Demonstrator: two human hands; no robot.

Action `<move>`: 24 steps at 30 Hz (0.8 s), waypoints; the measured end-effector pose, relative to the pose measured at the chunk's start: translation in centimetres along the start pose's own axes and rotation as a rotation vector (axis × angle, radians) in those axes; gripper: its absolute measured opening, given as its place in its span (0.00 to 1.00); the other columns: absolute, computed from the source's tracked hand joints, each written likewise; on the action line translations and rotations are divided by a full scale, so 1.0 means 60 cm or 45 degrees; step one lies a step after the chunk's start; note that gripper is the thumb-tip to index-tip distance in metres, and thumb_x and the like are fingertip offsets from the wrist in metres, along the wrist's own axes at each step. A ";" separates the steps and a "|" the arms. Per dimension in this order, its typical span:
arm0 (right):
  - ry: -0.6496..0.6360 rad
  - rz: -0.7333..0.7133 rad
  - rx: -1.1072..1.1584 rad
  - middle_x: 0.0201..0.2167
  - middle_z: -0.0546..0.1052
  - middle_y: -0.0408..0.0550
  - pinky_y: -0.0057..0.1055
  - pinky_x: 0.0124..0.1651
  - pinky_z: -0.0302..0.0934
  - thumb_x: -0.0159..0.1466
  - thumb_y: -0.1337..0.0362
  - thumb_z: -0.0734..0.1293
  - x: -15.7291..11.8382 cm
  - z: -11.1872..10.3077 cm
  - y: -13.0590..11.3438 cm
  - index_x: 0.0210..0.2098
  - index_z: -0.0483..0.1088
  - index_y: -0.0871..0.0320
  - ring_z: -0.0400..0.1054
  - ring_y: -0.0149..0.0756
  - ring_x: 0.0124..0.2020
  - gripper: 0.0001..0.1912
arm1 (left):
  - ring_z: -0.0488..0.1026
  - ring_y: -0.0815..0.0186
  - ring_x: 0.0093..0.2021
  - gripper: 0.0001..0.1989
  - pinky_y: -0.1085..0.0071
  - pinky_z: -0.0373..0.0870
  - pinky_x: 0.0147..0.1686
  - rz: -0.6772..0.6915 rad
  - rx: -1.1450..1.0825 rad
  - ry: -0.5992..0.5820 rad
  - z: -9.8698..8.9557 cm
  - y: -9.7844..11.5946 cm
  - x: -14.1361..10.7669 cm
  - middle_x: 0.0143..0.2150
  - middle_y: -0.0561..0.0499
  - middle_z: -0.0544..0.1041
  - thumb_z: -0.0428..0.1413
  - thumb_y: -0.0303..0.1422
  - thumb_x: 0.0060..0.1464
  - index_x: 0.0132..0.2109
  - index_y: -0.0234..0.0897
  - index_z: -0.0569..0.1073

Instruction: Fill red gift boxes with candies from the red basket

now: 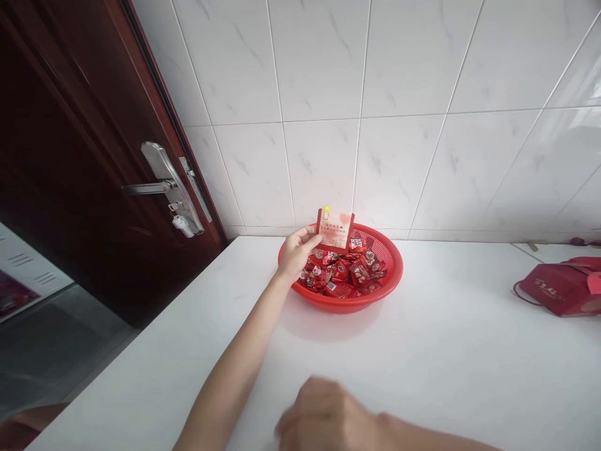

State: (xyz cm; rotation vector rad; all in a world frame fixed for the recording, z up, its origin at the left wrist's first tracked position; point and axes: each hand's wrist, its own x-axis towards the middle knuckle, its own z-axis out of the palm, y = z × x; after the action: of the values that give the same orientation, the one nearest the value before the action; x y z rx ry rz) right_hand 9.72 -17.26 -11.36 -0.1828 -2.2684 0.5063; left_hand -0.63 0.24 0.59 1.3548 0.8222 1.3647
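Note:
My left hand (297, 252) pinches the left edge of a small square card (335, 228) with a red border and printed characters. The card is upright, above the left and middle part of a red plastic basket (397, 268). Inside the basket lie several red wrapped packets (360, 273). Low in the view, close to the camera, my right hand (323, 416) is over the white tabletop with its fingers curled; it is blurred, and whether it holds anything is hidden.
A dark red box (558, 287) with a cord handle lies at the right of the white table (432, 351). White wall tiles rise behind the table. A dark wooden door (94, 125) with a metal handle and keys stands at the left.

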 end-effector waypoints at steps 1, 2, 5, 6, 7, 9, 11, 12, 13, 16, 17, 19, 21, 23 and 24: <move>0.166 0.071 0.022 0.39 0.83 0.50 0.32 0.46 0.68 0.70 0.64 0.62 0.018 -0.045 -0.011 0.39 0.68 0.56 0.77 0.34 0.41 0.04 | 0.80 0.59 0.41 0.18 0.69 0.74 0.35 0.016 0.001 -0.016 0.004 0.004 -0.005 0.38 0.48 0.84 0.68 0.41 0.41 0.38 0.36 0.78; 0.372 0.168 0.039 0.38 0.82 0.51 0.32 0.45 0.68 0.69 0.67 0.62 0.035 -0.091 -0.020 0.40 0.70 0.56 0.76 0.35 0.41 0.05 | 0.80 0.58 0.41 0.18 0.69 0.74 0.35 0.031 -0.001 -0.031 0.008 0.007 -0.010 0.39 0.48 0.84 0.68 0.41 0.42 0.38 0.36 0.78; 0.945 0.527 -0.068 0.37 0.80 0.49 0.34 0.40 0.69 0.69 0.65 0.64 0.071 -0.209 -0.024 0.39 0.73 0.54 0.75 0.38 0.38 0.06 | 0.80 0.57 0.42 0.18 0.67 0.76 0.37 0.075 -0.022 -0.067 0.018 0.017 -0.022 0.41 0.46 0.84 0.67 0.42 0.45 0.40 0.36 0.78; 1.104 0.598 -0.108 0.36 0.80 0.49 0.34 0.38 0.68 0.68 0.63 0.66 0.077 -0.238 -0.016 0.39 0.74 0.54 0.73 0.38 0.36 0.05 | 0.80 0.57 0.43 0.18 0.66 0.76 0.39 0.087 -0.030 -0.077 0.020 0.020 -0.026 0.41 0.46 0.84 0.67 0.42 0.45 0.40 0.36 0.79; 1.209 0.670 -0.119 0.35 0.79 0.47 0.34 0.36 0.68 0.66 0.62 0.67 0.080 -0.261 -0.004 0.39 0.75 0.54 0.72 0.37 0.33 0.04 | 0.80 0.57 0.43 0.18 0.65 0.76 0.41 0.098 -0.039 -0.086 0.023 0.024 -0.029 0.41 0.46 0.84 0.67 0.42 0.45 0.40 0.36 0.79; 1.321 0.794 -0.060 0.34 0.78 0.46 0.34 0.36 0.68 0.62 0.62 0.68 0.081 -0.292 0.026 0.36 0.75 0.54 0.70 0.35 0.31 0.04 | 0.80 0.57 0.43 0.16 0.65 0.76 0.42 0.101 -0.077 -0.096 0.027 0.030 -0.034 0.41 0.47 0.84 0.68 0.40 0.45 0.40 0.36 0.79; 1.348 0.893 0.115 0.33 0.78 0.45 0.34 0.37 0.68 0.59 0.61 0.70 0.081 -0.306 0.056 0.34 0.75 0.55 0.68 0.32 0.28 0.06 | 0.78 0.62 0.38 0.13 0.68 0.75 0.38 0.038 -0.210 -0.120 0.032 0.038 -0.039 0.37 0.49 0.82 0.67 0.36 0.46 0.39 0.37 0.79; 1.328 0.926 0.217 0.34 0.79 0.45 0.34 0.38 0.68 0.58 0.60 0.71 0.082 -0.307 0.068 0.34 0.75 0.56 0.67 0.31 0.27 0.07 | 0.76 0.65 0.34 0.11 0.71 0.74 0.34 -0.034 -0.331 -0.156 0.035 0.042 -0.042 0.34 0.51 0.80 0.66 0.33 0.47 0.39 0.36 0.79; 1.302 0.939 0.304 0.35 0.80 0.46 0.34 0.39 0.68 0.57 0.59 0.72 0.084 -0.306 0.077 0.35 0.76 0.56 0.68 0.30 0.27 0.09 | 0.74 0.68 0.30 0.09 0.74 0.73 0.31 -0.129 -0.480 -0.208 0.037 0.046 -0.046 0.30 0.52 0.77 0.65 0.30 0.47 0.38 0.36 0.78; 1.153 0.891 0.422 0.43 0.81 0.48 0.35 0.43 0.69 0.58 0.55 0.72 0.093 -0.293 0.085 0.40 0.78 0.55 0.71 0.33 0.34 0.14 | 0.64 0.74 0.23 0.05 0.79 0.67 0.23 -0.427 -0.906 -0.366 0.048 0.053 -0.057 0.24 0.55 0.66 0.60 0.25 0.50 0.36 0.36 0.76; 1.088 0.859 0.422 0.45 0.80 0.48 0.35 0.46 0.69 0.59 0.54 0.72 0.097 -0.287 0.082 0.42 0.78 0.54 0.73 0.35 0.38 0.15 | 0.62 0.74 0.22 0.04 0.80 0.66 0.22 -0.500 -0.985 -0.395 0.051 0.053 -0.060 0.24 0.55 0.64 0.58 0.24 0.52 0.36 0.35 0.75; 0.970 0.808 0.406 0.47 0.80 0.48 0.37 0.51 0.68 0.62 0.53 0.71 0.105 -0.277 0.072 0.45 0.78 0.53 0.74 0.39 0.47 0.15 | 0.60 0.74 0.21 0.03 0.80 0.64 0.19 -0.598 -1.048 -0.411 0.058 0.050 -0.065 0.24 0.55 0.61 0.55 0.25 0.56 0.35 0.35 0.74; 0.899 0.796 0.405 0.44 0.81 0.47 0.38 0.53 0.68 0.62 0.52 0.71 0.112 -0.272 0.061 0.44 0.78 0.53 0.74 0.41 0.49 0.15 | 0.58 0.74 0.20 0.06 0.80 0.62 0.17 -0.674 -1.052 -0.412 0.064 0.045 -0.068 0.24 0.55 0.59 0.54 0.27 0.59 0.33 0.35 0.73; 0.877 0.804 0.415 0.39 0.81 0.47 0.38 0.49 0.70 0.62 0.51 0.72 0.116 -0.270 0.052 0.41 0.78 0.53 0.76 0.41 0.45 0.14 | 0.57 0.74 0.19 0.08 0.81 0.59 0.15 -0.737 -1.050 -0.427 0.067 0.040 -0.069 0.23 0.55 0.58 0.53 0.27 0.61 0.32 0.35 0.72; 0.879 0.807 0.420 0.37 0.81 0.46 0.37 0.46 0.71 0.61 0.51 0.72 0.117 -0.270 0.048 0.39 0.78 0.54 0.76 0.40 0.42 0.14 | 0.57 0.74 0.19 0.09 0.82 0.58 0.15 -0.767 -1.053 -0.445 0.068 0.038 -0.069 0.22 0.55 0.58 0.52 0.26 0.61 0.31 0.35 0.72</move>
State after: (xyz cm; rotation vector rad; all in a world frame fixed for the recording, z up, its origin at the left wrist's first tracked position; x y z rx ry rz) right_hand 16.73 -7.76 2.07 -0.7883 -1.3995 0.9599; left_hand 2.36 -5.01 2.11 0.5851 0.3072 0.7974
